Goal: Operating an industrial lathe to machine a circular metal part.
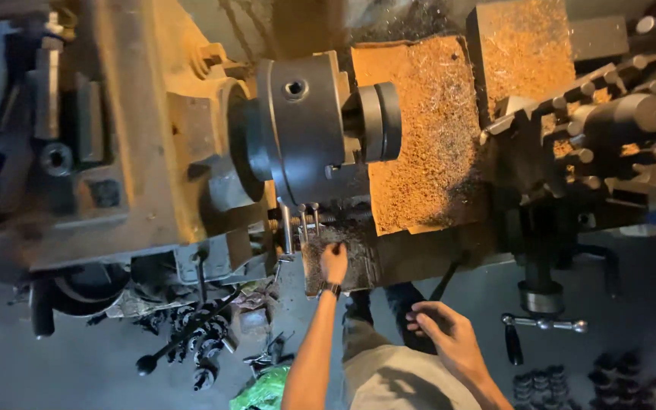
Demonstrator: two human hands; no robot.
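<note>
- Workshop floor (55, 364), grey and dim, lies under a worn lathe; curled swarf (195, 342) is heaped beside a green bag (263, 389).
- Headstock (138, 137) occupies the left; a dark chuck (309, 125) grips a round workpiece (381, 121).
- Left hand (334, 262), wrist strapped with a watch, is clenched at the small levers (298, 224) below the chuck; what it grasps cannot be told.
- Right hand (442, 330) hangs loosely curled, released, near a black lever (449, 277).
- Chip-covered carriage (427, 137) and tool post (601, 129) crowd the right.
</note>
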